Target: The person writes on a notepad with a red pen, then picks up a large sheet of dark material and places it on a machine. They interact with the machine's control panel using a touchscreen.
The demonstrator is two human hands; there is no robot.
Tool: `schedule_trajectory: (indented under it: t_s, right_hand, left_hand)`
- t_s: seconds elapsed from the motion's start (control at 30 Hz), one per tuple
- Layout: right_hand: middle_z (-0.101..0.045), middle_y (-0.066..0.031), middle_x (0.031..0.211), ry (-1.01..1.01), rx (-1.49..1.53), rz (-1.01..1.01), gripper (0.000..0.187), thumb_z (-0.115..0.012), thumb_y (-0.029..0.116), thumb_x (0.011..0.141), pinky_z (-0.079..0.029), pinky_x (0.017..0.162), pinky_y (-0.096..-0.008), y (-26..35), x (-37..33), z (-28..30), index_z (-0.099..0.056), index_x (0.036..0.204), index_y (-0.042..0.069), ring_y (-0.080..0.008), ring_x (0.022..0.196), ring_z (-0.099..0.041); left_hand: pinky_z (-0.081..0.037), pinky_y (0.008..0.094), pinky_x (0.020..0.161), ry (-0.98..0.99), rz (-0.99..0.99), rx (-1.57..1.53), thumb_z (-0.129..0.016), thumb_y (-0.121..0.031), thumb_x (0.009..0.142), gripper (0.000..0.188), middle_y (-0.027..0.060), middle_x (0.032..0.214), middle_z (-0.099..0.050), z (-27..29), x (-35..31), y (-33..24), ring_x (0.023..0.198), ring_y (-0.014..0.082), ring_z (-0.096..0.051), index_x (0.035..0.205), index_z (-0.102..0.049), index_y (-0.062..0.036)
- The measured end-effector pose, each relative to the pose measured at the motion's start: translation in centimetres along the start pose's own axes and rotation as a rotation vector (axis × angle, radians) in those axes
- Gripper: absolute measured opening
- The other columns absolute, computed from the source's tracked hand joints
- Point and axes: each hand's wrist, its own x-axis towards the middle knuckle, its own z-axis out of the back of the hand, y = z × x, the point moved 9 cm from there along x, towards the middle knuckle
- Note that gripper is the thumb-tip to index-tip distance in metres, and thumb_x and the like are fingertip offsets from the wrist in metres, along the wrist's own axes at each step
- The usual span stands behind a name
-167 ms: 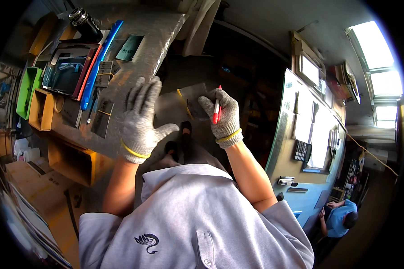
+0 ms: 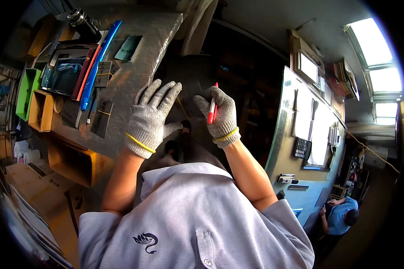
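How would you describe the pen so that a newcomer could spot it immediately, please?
Start at the pale grey shirt and follow the right forearm up to the right hand in its grey glove. The pen is held there, nearly upright in the picture. Its red and white colours set it apart from the grey glove.

1 green bin (image 2: pixel 28 94) | 1 black flask (image 2: pixel 89 30) | 1 calculator (image 2: pixel 302 148) beside papers (image 2: pixel 319 136)

Shirt (image 2: pixel 179 201): light grey, short-sleeved, kinda decorated with a black swan-ish emblem (image 2: pixel 146 242)
Gloves (image 2: pixel 148 119): speckled grey knit, edged in yellow
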Motion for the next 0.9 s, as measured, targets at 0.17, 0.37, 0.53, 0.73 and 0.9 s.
schedule_trajectory:
  t_s: [0.17, 0.37, 0.53, 0.73, 0.9]
  right_hand:
    - [-0.055, -0.0045, 0.07, 0.061, 0.12, -0.048, 0.018, -0.076, 0.008, 0.085, -0.044, 0.063, -0.0291, -0.2, -0.2, -0.6, -0.06, 0.084, 0.0, -0.0125, 0.065, -0.046]
    - [-0.054, 0.001, 0.076, 0.169, 0.381, -0.116, 0.023, -0.067, 0.022, 0.094, -0.044, 0.066, -0.0271, -0.4, -0.5, -1.9, -0.063, 0.092, 0.0, -0.0095, 0.071, -0.046]
    - [-0.054, 0.0013, 0.076, 0.381, 0.349, -0.195, 0.024, -0.067, 0.023, 0.094, -0.044, 0.066, -0.0264, -0.9, -1.0, -3.3, -0.062, 0.096, 0.0, -0.0075, 0.072, -0.048]
    - [-0.057, -0.0007, 0.077, 0.428, 0.265, -0.074, 0.022, -0.074, 0.021, 0.089, -0.046, 0.062, -0.0268, 0.3, -1.1, -4.0, -0.063, 0.092, 0.002, -0.0074, 0.068, -0.051]
    - [-0.061, -0.0011, 0.08, 0.486, 0.29, -0.056, 0.023, -0.078, 0.02, 0.086, -0.048, 0.067, -0.0268, 1.6, -1.2, -4.3, -0.064, 0.094, 0.003, -0.0081, 0.072, -0.056]
  left_hand:
    - [-0.043, 0.0429, 0.107, 0.012, 0.085, -0.17, -0.085, -0.019, 0.062, 0.097, 0.0103, 0.145, -0.05, -0.5, -0.6, 0.7, 0.126, 0.035, -0.052, 0.149, -0.041, -0.0124]
    - [-0.042, 0.0421, 0.109, -0.092, 0.083, -0.34, -0.086, -0.008, 0.06, 0.1, 0.0122, 0.146, -0.05, 0.3, -1.4, 1.5, 0.131, 0.0362, -0.049, 0.149, -0.04, -0.0093]
    - [-0.041, 0.0408, 0.111, -0.097, 0.084, -0.318, -0.086, -0.004, 0.06, 0.101, 0.0126, 0.146, -0.05, 0.1, -1.9, 2.1, 0.135, 0.0348, -0.047, 0.149, -0.04, -0.0081]
    - [-0.042, 0.041, 0.11, -0.022, 0.152, -0.382, -0.087, -0.01, 0.06, 0.101, 0.014, 0.142, -0.05, -0.3, -2.5, 2.3, 0.132, 0.0352, -0.048, 0.149, -0.04, -0.0102]
    - [-0.042, 0.0445, 0.11, -0.056, 0.117, -0.46, -0.089, -0.02, 0.063, 0.094, 0.0149, 0.137, -0.051, -0.2, -2.6, 2.3, 0.132, 0.0372, -0.046, 0.146, -0.044, -0.0114]
